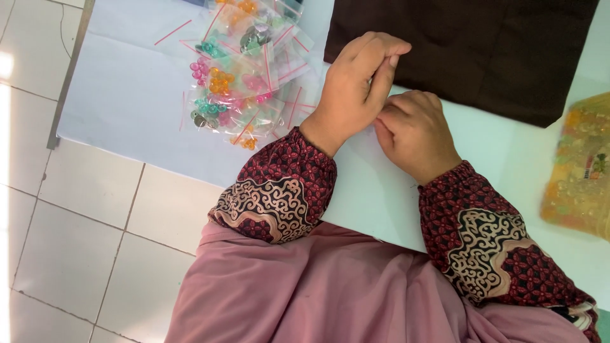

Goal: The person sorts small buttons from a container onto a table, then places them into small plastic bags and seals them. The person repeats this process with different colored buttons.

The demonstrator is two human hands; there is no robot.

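My left hand [356,86] and my right hand [413,130] meet over the white table [127,95], just below a dark brown cloth [470,44]. Both hands have their fingers curled and pinched together at the spot where they touch. Whatever lies between the fingertips is hidden by the hands themselves. Left of my left hand lies a heap of small clear bags with red strips [244,76], each holding coloured beads in pink, orange, green and grey. My sleeves are dark red with a pale swirl pattern.
A large clear bag of yellow and orange beads [581,171] sits at the right edge of the table. The table's left edge [67,76] borders a pale tiled floor [76,241]. Pink fabric [305,286] covers my lap at the bottom.
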